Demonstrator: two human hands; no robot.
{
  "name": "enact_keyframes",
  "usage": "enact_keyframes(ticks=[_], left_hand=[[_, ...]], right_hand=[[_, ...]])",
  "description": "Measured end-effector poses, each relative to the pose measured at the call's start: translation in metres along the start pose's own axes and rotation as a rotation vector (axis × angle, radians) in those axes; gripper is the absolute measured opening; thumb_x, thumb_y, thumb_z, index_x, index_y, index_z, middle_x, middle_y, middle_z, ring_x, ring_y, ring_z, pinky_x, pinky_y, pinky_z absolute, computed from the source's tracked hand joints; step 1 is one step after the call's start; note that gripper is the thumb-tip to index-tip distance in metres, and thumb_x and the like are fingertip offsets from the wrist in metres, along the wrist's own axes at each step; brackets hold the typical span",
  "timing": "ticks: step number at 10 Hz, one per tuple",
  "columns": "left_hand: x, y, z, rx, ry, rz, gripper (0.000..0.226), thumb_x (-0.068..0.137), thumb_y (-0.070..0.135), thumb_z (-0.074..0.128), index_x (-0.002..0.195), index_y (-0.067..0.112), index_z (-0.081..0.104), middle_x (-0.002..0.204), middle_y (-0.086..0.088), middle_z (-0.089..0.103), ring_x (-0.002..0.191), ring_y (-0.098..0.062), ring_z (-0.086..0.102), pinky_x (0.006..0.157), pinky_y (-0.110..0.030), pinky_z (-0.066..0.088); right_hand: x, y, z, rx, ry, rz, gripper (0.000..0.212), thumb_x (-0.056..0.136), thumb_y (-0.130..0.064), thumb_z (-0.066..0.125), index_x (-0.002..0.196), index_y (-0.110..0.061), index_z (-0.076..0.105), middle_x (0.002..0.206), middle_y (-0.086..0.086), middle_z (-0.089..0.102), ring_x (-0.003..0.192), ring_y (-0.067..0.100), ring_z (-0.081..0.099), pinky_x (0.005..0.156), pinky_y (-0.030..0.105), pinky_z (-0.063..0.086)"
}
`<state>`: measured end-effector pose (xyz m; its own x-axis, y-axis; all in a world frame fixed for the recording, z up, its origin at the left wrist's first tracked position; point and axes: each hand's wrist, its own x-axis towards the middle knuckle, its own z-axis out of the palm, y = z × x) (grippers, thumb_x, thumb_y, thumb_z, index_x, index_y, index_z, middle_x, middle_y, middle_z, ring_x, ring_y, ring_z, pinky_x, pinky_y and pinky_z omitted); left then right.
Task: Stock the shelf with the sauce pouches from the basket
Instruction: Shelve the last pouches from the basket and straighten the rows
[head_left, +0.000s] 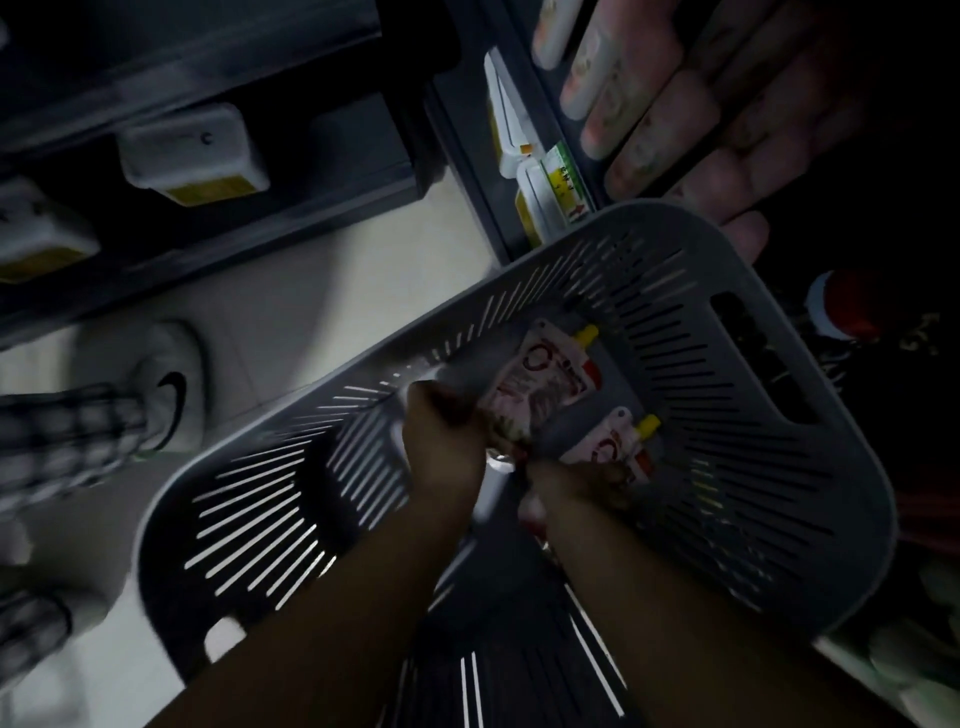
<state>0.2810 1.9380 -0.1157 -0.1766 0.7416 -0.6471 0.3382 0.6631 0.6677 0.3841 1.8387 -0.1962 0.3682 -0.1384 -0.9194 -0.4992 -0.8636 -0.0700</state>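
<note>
1. Reaching into a grey plastic basket (779, 291), both hands meet over its floor. Its walls are cut with narrow slots, its corners are rounded, and an oblong handle hole opens in the far end wall.
2. The left hand (447, 441) curls round the bottom edge of a glossy sauce pouch (540, 384). The pouch is printed pink and white with a red ring mark and has a yellow screw cap at its far corner.
3. The right hand (576, 480) lies against a second pouch (605, 449) with the same print and yellow cap. Blur and dim light hide whether its fingers close on it.
4. Both pouches are inside the basket, towards its far end. Their lettering cannot be read.
5. A dark shelf (322, 156) carries white rounded tubs (192, 150) with yellow labels, the text too blurred to read.
6. A white shoe (166, 384) on the pale floor bears a black swoosh.
</note>
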Motion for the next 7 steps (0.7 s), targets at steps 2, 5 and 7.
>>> enact_keyframes(ticks=[2, 5, 7], left_hand=[[-0.002, -0.006, 0.007, 0.521, -0.255, 0.031, 0.069, 0.067, 0.045, 0.075, 0.125, 0.017, 0.05, 0.122, -0.005, 0.061, 0.114, -0.029, 0.056, 0.093, -0.036, 0.046], [-0.004, -0.018, -0.015, 0.787, -0.001, 0.606, 0.035, 0.055, 0.012, 0.074, 0.086, 0.01, 0.058, 0.085, -0.013, 0.064, 0.081, -0.034, 0.058, 0.071, -0.042, 0.043], [-0.014, -0.04, -0.038, 1.067, -0.425, 0.79, 0.061, 0.057, 0.031, 0.078, 0.108, 0.007, 0.054, 0.107, -0.013, 0.054, 0.096, -0.033, 0.055, 0.076, -0.039, 0.047]], right_hand=[[-0.078, -0.039, -0.006, 0.207, -0.1, -0.058, 0.047, 0.092, -0.005, 0.045, 0.138, -0.002, 0.035, 0.13, 0.022, 0.052, 0.065, 0.024, 0.048, 0.073, 0.032, 0.048], [-0.094, -0.05, -0.032, 0.143, 0.021, -0.142, 0.046, 0.079, 0.024, 0.032, 0.11, 0.002, 0.059, 0.097, 0.014, 0.056, 0.076, 0.026, 0.052, 0.067, 0.034, 0.049], [-0.089, -0.047, -0.011, 0.212, -0.154, -0.189, 0.029, 0.082, -0.004, 0.06, 0.11, 0.001, 0.063, 0.105, 0.019, 0.067, 0.092, 0.033, 0.065, 0.075, 0.039, 0.055]])
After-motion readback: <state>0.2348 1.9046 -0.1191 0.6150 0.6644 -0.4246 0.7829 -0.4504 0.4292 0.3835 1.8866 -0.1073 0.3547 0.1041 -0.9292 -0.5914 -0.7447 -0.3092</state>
